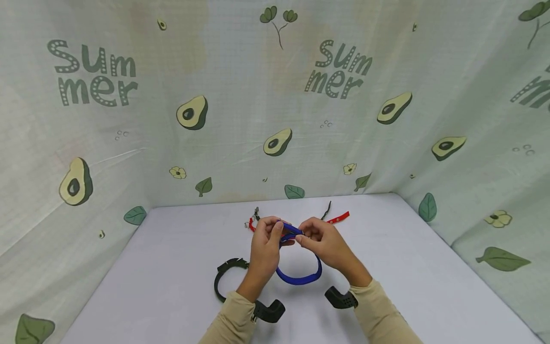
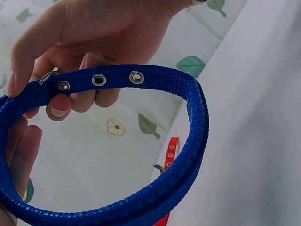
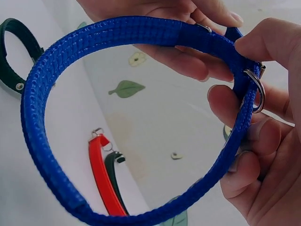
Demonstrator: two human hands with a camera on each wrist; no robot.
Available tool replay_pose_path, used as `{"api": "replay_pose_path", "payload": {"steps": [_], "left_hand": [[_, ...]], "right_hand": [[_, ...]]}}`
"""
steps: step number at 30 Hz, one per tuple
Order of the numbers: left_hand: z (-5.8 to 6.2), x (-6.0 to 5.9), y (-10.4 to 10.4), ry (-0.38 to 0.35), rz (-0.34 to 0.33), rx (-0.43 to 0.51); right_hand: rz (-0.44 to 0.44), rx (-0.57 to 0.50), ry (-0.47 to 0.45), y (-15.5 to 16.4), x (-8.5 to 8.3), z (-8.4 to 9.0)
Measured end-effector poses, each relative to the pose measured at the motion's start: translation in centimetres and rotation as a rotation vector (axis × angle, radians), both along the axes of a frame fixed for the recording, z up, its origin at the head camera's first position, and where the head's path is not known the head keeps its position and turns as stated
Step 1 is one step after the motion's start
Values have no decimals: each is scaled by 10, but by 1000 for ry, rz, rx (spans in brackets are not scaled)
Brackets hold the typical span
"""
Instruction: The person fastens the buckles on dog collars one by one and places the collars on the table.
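Both hands hold a blue pet collar (image 1: pixel 298 280), raised in front of the body, its loop hanging below the fingers. My left hand (image 1: pixel 266 246) pinches the strap between thumb and fingers near the overlap. Close beside it, my right hand (image 1: pixel 324 241) grips the eyelet end. Metal-rimmed holes run along the blue strap (image 2: pixel 115 79) in the left wrist view. In the right wrist view a metal D-ring (image 3: pixel 256 92) hangs from the collar by the right fingers, with the buckle mostly hidden behind them.
A dark green collar (image 1: pixel 218 282) lies in a loop left of the hands. Behind the hands lie a red collar (image 1: pixel 339 218) and another dark strap (image 1: pixel 327 209), partly hidden. The white table (image 1: pixel 180 248) meets a printed curtain (image 1: pixel 232 157) at its back edge.
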State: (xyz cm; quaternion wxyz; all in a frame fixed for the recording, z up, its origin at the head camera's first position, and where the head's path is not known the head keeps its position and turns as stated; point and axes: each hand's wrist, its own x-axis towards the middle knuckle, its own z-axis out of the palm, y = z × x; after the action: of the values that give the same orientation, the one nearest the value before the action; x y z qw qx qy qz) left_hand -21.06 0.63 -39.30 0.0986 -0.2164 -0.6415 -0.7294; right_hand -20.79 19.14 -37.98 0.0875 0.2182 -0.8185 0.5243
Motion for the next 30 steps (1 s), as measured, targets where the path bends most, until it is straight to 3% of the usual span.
{"api": "replay_pose_path", "payload": {"steps": [10,19,30], "left_hand": [[0,-1,-2,0,4,40],[1,-2,-3,-5,28,66],[2,-2,-3,-32,55,98]], "right_hand": [[2,-8,-28,-1,0,-2],[-10,-15,39,-1,-1,-5],[68,-249,-49,-10,-1,-13]]}}
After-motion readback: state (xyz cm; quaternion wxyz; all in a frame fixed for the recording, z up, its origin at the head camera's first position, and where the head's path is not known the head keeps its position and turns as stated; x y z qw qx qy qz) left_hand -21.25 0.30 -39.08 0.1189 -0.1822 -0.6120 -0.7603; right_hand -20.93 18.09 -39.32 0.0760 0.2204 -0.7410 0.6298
